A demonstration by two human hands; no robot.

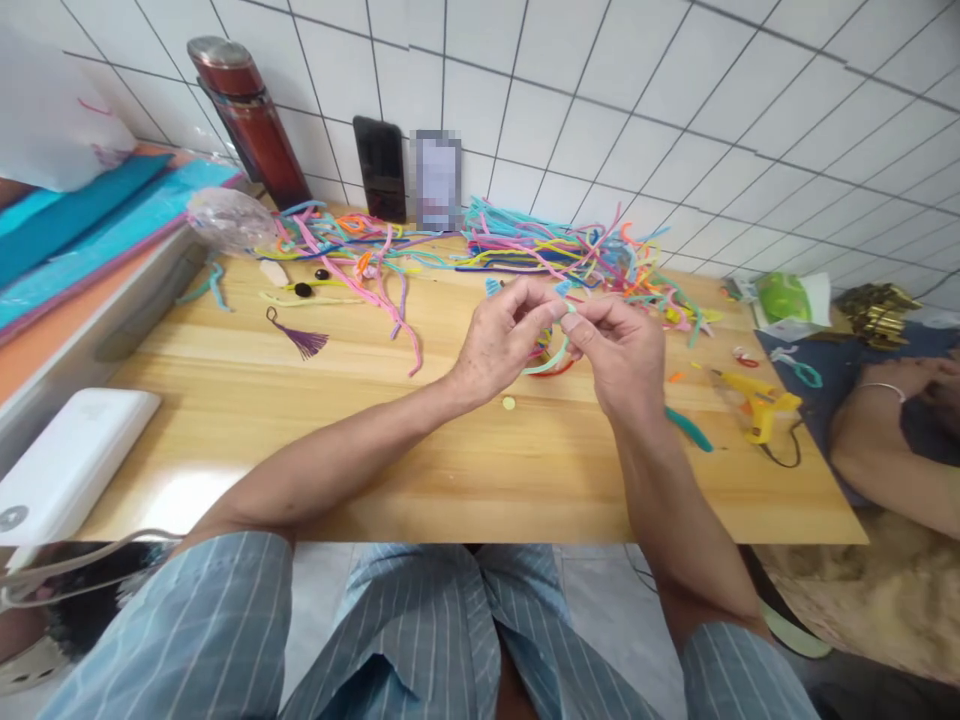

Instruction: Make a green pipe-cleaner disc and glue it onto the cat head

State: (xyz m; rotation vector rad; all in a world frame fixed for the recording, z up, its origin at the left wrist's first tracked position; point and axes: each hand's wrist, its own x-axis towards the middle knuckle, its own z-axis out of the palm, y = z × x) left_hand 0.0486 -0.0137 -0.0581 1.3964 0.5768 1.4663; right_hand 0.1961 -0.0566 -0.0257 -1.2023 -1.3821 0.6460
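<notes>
Over the wooden table, my left hand (pixel 501 338) and my right hand (pixel 624 352) meet with thumbs and fingertips pinched together. Between them is a pale green pipe cleaner (pixel 553 362), its lower part bending in a loop under the fingers. Behind my hands, partly covered, is a piece with blue, yellow and red bits; its form is hard to make out. A small pale yellow disc (pixel 509 403) lies just below my left hand. Near my right wrist rests a teal strip (pixel 688 429).
Heaped pipe cleaners (pixel 525 240) line the tiled wall, beside two phones and a red thermos (pixel 251 125). A purple tassel (pixel 300 335) and a white power bank (pixel 82 460) lie left. A yellow glue gun (pixel 763 408) with a cord lies right, near another person's arm (pixel 885 440).
</notes>
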